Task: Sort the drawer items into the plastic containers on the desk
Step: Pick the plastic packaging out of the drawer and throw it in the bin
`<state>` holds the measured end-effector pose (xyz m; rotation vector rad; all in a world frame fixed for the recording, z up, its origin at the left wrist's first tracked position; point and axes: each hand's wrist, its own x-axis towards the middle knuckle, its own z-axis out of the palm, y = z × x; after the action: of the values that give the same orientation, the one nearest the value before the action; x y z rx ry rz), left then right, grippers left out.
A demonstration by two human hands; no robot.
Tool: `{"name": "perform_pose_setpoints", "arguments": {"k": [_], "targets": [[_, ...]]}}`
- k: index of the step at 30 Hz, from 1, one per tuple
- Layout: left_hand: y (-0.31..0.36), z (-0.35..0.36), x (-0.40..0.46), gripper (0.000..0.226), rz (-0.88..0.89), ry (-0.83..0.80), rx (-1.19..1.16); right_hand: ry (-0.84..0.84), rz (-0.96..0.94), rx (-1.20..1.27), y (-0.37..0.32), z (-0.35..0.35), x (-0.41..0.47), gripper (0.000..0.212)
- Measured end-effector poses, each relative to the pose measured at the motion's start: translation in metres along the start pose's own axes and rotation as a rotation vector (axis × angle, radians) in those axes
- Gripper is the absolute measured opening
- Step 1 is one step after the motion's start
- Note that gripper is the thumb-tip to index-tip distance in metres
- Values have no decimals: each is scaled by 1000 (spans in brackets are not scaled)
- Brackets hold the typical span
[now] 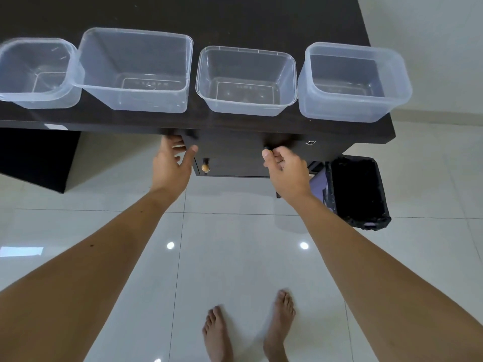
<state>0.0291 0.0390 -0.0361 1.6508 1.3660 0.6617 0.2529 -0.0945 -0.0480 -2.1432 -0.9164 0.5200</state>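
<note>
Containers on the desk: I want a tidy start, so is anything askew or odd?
The leftmost container sits tilted, its rim tucked against the large container. All four look empty.

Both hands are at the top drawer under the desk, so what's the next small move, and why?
Probably pull the drawer out: the right hand pinches its dark knob, the left hand is at its left edge, it looks closed, and all four containers are empty.

I see four clear, colourless plastic containers (247, 81) on a very dark brown, near-black desk (235, 19); the drawer front (235, 155) below is the same dark tone, with one pale wooden knob (205, 167). The floor (235, 257) is glossy white tile with thin grey grout lines; the bin (356, 192) is lined in black.
</note>
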Motion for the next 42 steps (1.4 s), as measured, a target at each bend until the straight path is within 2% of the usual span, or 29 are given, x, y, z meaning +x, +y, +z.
{"name": "perform_pose_setpoints", "arguments": {"k": [8, 12, 21, 30, 42], "targets": [[2, -2, 0, 36, 51, 14, 5, 81, -51, 54, -5, 5, -12, 32], [-6, -7, -14, 18, 109, 6, 40, 70, -44, 63, 0, 3, -29, 30], [-19, -22, -74, 15, 103, -40, 96, 22, -20, 78, 10, -8, -93, 31], [-40, -27, -142, 10, 71, -32, 70, 18, -19, 87, 32, -15, -159, 24], [-54, -29, -192, 13, 73, -7, 81, 25, -21, 112, 47, -18, -206, 20]]}}
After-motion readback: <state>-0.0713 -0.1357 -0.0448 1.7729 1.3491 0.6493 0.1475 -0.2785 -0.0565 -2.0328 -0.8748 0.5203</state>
